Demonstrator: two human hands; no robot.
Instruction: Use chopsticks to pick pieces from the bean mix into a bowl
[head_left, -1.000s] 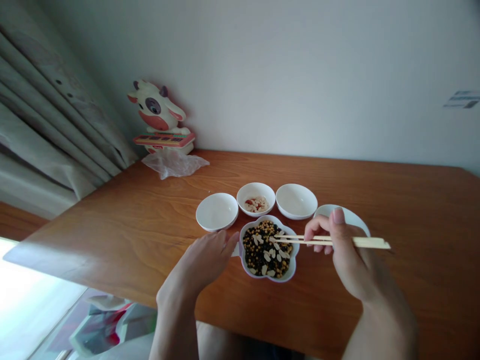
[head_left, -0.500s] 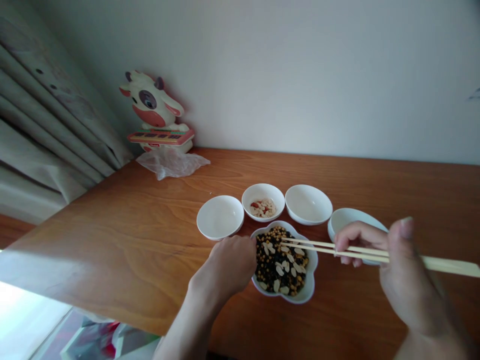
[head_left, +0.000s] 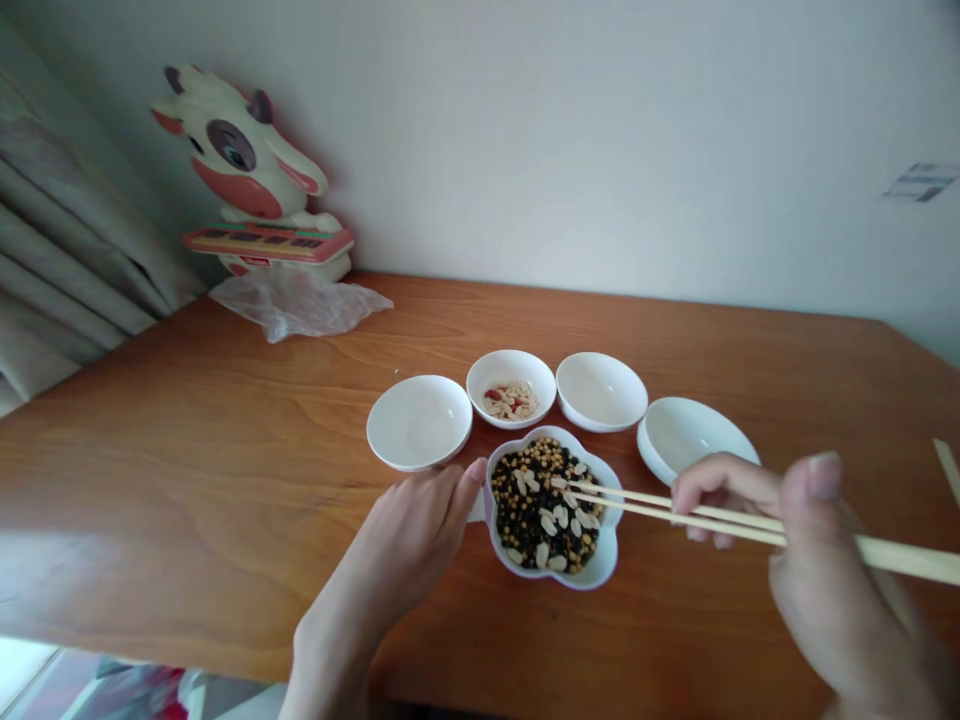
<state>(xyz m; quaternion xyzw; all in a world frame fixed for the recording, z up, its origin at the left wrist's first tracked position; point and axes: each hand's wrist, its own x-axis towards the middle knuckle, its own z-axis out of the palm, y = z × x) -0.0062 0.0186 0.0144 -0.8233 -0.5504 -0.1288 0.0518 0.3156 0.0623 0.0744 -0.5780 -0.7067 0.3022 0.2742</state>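
Note:
A flower-shaped bowl (head_left: 606, 565) holds dark beans, small yellow beans and several pale peanut halves (head_left: 551, 520). My left hand (head_left: 420, 510) is closed at the bowl's left side, around its short pale handle (head_left: 477, 508), with the thumb near the rim. My right hand (head_left: 795, 540) grips a pair of light wooden chopsticks (head_left: 652, 505), which reach in from the right. Their tips are among the peanuts in the upper middle of the bowl; whether a peanut is pinched between them I cannot tell.
Behind the flower-shaped bowl stand a white bowl (head_left: 420, 425) on the left, one with peanuts (head_left: 511, 358), and two more white bowls (head_left: 600, 390) (head_left: 694, 440) to the right. A cow-shaped toy keyboard (head_left: 262, 190) and a clear plastic bag (head_left: 300, 305) lie at the back left.
The camera view has shifted, moving the scene left and slightly up. My left hand has slid outward from the rim, baring part of the handle. The chopstick tips stay in the bowl, nearer some peanuts.

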